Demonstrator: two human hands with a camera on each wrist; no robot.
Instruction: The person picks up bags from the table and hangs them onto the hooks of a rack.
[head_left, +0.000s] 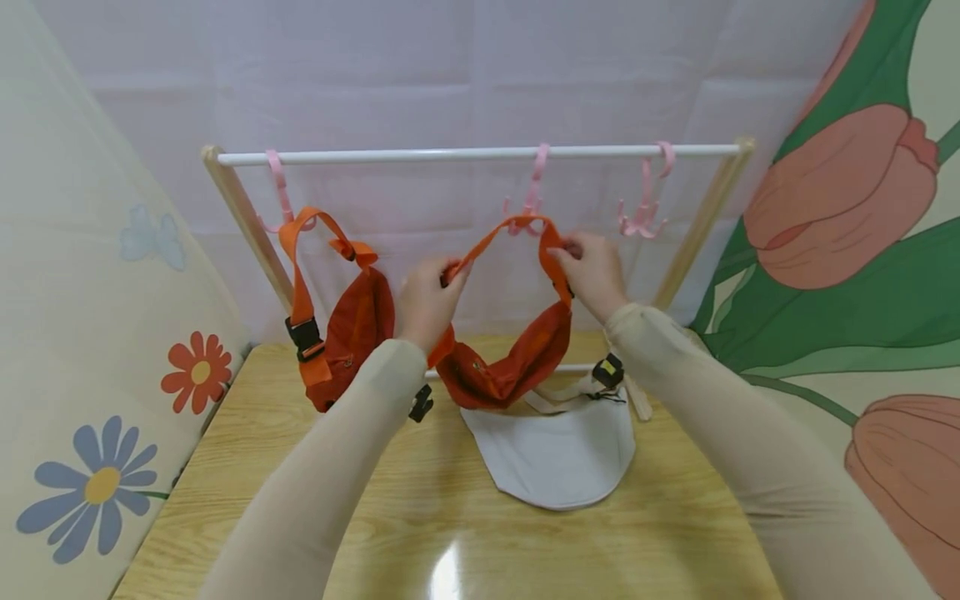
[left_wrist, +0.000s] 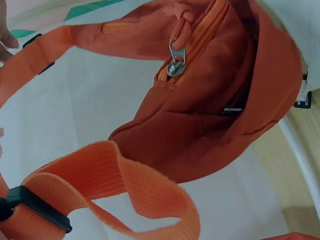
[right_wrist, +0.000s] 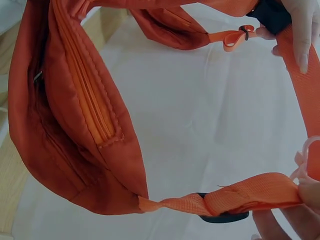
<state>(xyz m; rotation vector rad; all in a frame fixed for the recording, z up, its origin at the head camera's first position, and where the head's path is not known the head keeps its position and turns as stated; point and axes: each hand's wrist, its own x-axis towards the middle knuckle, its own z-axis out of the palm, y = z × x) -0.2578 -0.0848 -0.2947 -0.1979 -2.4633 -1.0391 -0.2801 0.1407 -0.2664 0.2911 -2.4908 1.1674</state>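
A rust-red waist bag (head_left: 517,358) hangs from its orange strap, stretched between both hands below the white rail. My left hand (head_left: 432,302) grips the strap beside its black buckle (right_wrist: 271,16). On the other side my right hand (head_left: 592,273) pinches the strap near a black slider (right_wrist: 223,215). The top of the strap loop overlaps the middle pink hook (head_left: 536,187) in the head view; in the right wrist view a pink prong (right_wrist: 302,160) shows right at the strap. The bag's zipper pull (left_wrist: 176,66) dangles at its front.
A second rust-red waist bag (head_left: 360,321) hangs from the left pink hook (head_left: 279,187). Another pink hook (head_left: 643,200) is on the right of the white rail (head_left: 420,156). A pale grey bag (head_left: 562,462) with a beige strap lies on the wooden table (head_left: 375,533).
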